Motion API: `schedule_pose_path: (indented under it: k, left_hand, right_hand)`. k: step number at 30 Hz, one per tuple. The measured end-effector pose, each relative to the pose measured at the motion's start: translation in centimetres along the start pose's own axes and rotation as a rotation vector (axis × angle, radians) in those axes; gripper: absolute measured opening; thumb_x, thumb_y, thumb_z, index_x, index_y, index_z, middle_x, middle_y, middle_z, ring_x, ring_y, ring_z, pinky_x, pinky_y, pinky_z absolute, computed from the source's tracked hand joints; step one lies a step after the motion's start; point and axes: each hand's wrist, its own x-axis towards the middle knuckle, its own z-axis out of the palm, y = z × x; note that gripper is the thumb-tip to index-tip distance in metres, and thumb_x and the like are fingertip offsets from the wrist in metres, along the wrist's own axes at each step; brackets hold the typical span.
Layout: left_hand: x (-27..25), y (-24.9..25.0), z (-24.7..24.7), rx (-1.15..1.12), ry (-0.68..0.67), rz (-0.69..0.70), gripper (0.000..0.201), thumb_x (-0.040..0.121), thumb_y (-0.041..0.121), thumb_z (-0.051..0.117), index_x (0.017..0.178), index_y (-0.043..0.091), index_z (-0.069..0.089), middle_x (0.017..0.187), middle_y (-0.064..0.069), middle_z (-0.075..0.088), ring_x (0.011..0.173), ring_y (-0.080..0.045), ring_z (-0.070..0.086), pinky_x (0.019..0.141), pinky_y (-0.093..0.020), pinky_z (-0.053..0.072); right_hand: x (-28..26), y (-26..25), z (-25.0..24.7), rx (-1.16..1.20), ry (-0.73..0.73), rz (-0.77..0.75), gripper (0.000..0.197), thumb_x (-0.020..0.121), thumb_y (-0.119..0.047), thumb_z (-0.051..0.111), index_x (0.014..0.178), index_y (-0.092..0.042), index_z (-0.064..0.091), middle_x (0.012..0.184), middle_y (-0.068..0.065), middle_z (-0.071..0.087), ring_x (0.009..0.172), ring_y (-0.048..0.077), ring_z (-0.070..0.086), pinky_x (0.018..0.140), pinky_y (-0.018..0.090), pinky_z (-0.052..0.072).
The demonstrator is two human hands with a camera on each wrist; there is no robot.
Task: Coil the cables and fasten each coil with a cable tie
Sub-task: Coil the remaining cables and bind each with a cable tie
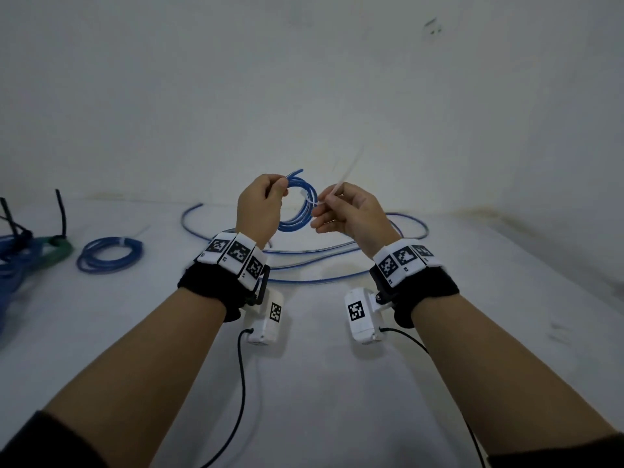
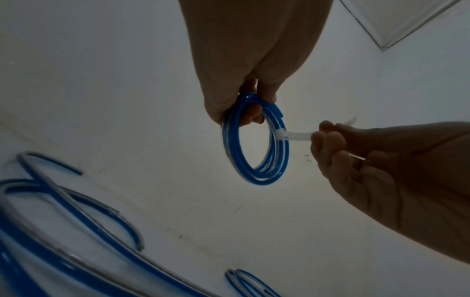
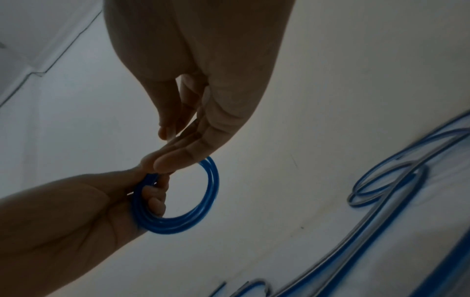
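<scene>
A small coil of blue cable [image 1: 299, 206] [image 2: 257, 146] [image 3: 183, 203] hangs in the air above the table. My left hand [image 1: 261, 204] [image 2: 244, 96] [image 3: 142, 193] grips its left side, fingers curled through the ring. A white cable tie [image 1: 337, 187] [image 2: 295, 135] wraps the coil's right side, its head against the cable. My right hand [image 1: 341, 214] [image 2: 328, 136] [image 3: 167, 152] pinches the tie's tail close to the coil; the long tail sticks up past the fingers. In the right wrist view the tie is hidden behind the fingers.
A tied blue coil [image 1: 109, 255] lies at the left of the white table [image 1: 320, 383]. Further left sits a heap of blue and green cable [image 1: 30, 251] with black ties. Long loose blue cables [image 1: 337, 255] [image 2: 76, 231] [image 3: 381, 231] sprawl under the hands. A wall stands close behind.
</scene>
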Motion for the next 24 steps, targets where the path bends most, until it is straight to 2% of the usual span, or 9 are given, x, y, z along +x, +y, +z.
schedule_pose_path:
  k: [5, 7, 8, 11, 15, 18, 19, 21, 24]
  left_hand:
    - [0.6, -0.6, -1.8, 0.038, 0.021, 0.062, 0.024, 0.095, 0.017, 0.049, 0.105, 0.005, 0.067, 0.071, 0.007, 0.058, 0.062, -0.006, 0.049, 0.07, -0.031, 0.044]
    - [0.7, -0.8, -2.3, 0.05, 0.013, 0.069, 0.025, 0.094, 0.016, 0.05, 0.108, 0.005, 0.067, 0.078, 0.002, 0.064, 0.063, -0.006, 0.051, 0.07, -0.031, 0.045]
    - [0.7, -0.9, -2.5, 0.046, 0.011, 0.062, 0.026, 0.094, 0.016, 0.051, 0.11, 0.005, 0.067, 0.084, -0.003, 0.066, 0.066, -0.011, 0.055, 0.073, -0.032, 0.047]
    - [0.5, -1.4, -2.7, 0.01, 0.014, 0.002, 0.029, 0.093, 0.016, 0.054, 0.117, 0.004, 0.063, 0.105, -0.013, 0.069, 0.091, -0.029, 0.063, 0.086, -0.037, 0.05]
    - [0.5, -1.8, -2.9, -0.041, 0.042, -0.045, 0.031, 0.091, 0.016, 0.057, 0.119, 0.005, 0.061, 0.102, -0.006, 0.066, 0.087, -0.02, 0.062, 0.088, -0.042, 0.052]
    - [0.6, -2.3, -3.3, -0.081, 0.06, -0.073, 0.034, 0.09, 0.02, 0.059, 0.123, 0.011, 0.06, 0.1, -0.005, 0.066, 0.092, -0.023, 0.065, 0.088, -0.039, 0.053]
    - [0.5, -2.3, -3.3, -0.094, 0.065, -0.074, 0.033, 0.089, 0.02, 0.06, 0.121, 0.012, 0.06, 0.092, -0.004, 0.066, 0.086, -0.022, 0.065, 0.085, -0.036, 0.054]
    - [0.4, -2.5, -3.4, -0.134, 0.097, -0.067, 0.017, 0.087, 0.018, 0.063, 0.104, 0.017, 0.06, 0.079, -0.002, 0.063, 0.072, -0.018, 0.063, 0.078, -0.034, 0.055]
    - [0.3, -2.8, -3.6, -0.165, 0.127, -0.075, 0.011, 0.086, 0.017, 0.064, 0.084, 0.021, 0.054, 0.08, -0.003, 0.063, 0.071, -0.02, 0.065, 0.074, -0.036, 0.056]
  right_hand:
    - [1.6, 1.1, 2.7, -0.048, -0.068, -0.001, 0.015, 0.096, -0.002, 0.044, 0.09, -0.003, 0.057, 0.076, 0.015, 0.061, 0.06, 0.018, 0.065, 0.062, 0.028, 0.058]
    - [2.2, 1.5, 3.5, -0.049, -0.074, -0.012, 0.013, 0.096, 0.0, 0.044, 0.092, -0.002, 0.057, 0.077, 0.015, 0.061, 0.06, 0.017, 0.066, 0.063, 0.028, 0.058]
    - [2.4, 1.5, 3.9, -0.046, -0.075, -0.018, 0.012, 0.095, 0.0, 0.045, 0.094, -0.001, 0.057, 0.077, 0.016, 0.062, 0.061, 0.017, 0.066, 0.064, 0.028, 0.058]
    - [3.0, 1.7, 4.9, -0.009, -0.065, -0.045, 0.012, 0.094, 0.003, 0.046, 0.099, 0.002, 0.057, 0.079, 0.018, 0.062, 0.062, 0.016, 0.067, 0.064, 0.026, 0.058]
    - [3.5, 2.2, 5.7, 0.035, -0.051, -0.055, 0.011, 0.094, 0.0, 0.049, 0.093, -0.001, 0.06, 0.081, 0.018, 0.064, 0.068, 0.018, 0.068, 0.068, 0.027, 0.059]
    - [3.5, 2.6, 6.2, 0.061, -0.035, -0.048, 0.013, 0.095, -0.007, 0.05, 0.095, 0.0, 0.061, 0.083, 0.016, 0.064, 0.073, 0.02, 0.068, 0.07, 0.028, 0.058]
    - [3.6, 2.7, 6.3, 0.066, -0.031, -0.049, 0.016, 0.096, -0.01, 0.049, 0.095, 0.0, 0.061, 0.083, 0.016, 0.064, 0.074, 0.02, 0.069, 0.07, 0.028, 0.058]
    - [3.6, 2.8, 6.3, 0.065, -0.027, -0.058, 0.02, 0.097, -0.014, 0.046, 0.093, -0.001, 0.061, 0.085, 0.017, 0.063, 0.076, 0.021, 0.068, 0.071, 0.029, 0.058]
    - [3.7, 3.0, 6.4, 0.052, -0.024, -0.072, 0.022, 0.098, -0.015, 0.045, 0.094, 0.0, 0.061, 0.086, 0.018, 0.064, 0.077, 0.021, 0.069, 0.074, 0.032, 0.059]
